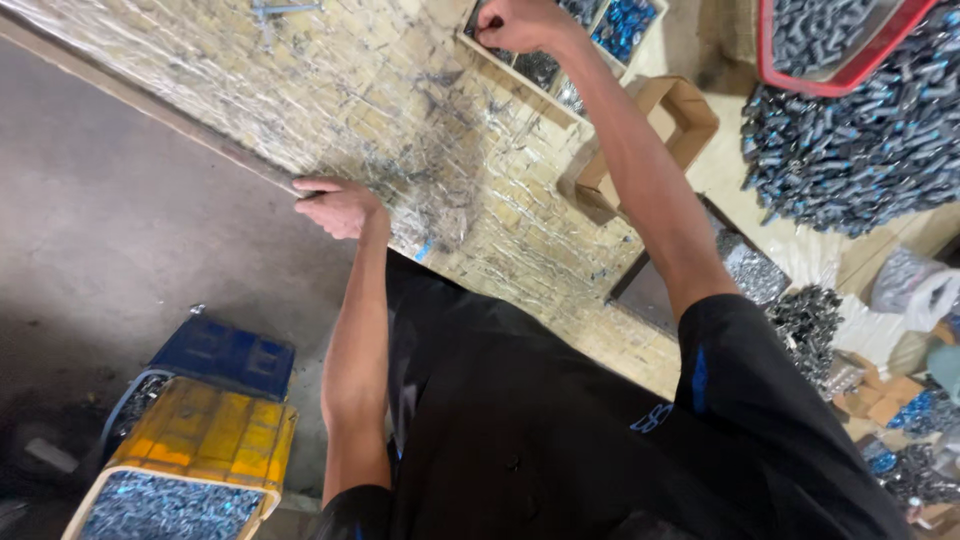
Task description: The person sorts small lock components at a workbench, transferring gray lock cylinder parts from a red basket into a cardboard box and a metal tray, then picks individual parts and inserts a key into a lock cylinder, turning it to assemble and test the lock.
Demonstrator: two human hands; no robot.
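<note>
Scuffed tape-wrapped counter (400,110) carries a divided tray (545,70) of small metal parts at its far side. Right hand (515,22), arm stretched out, is closed in a pinch inside a tray compartment, seemingly picking a part; what it holds is hidden. Left hand (335,205) grips the counter edge, fingers curled.

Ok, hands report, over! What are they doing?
Left hand gripping the worktable edge. Right hand closed, reaching into a divided box of small metal parts; contents of the fist hidden. Cardboard box beside the arm, nothing blocking.
</note>
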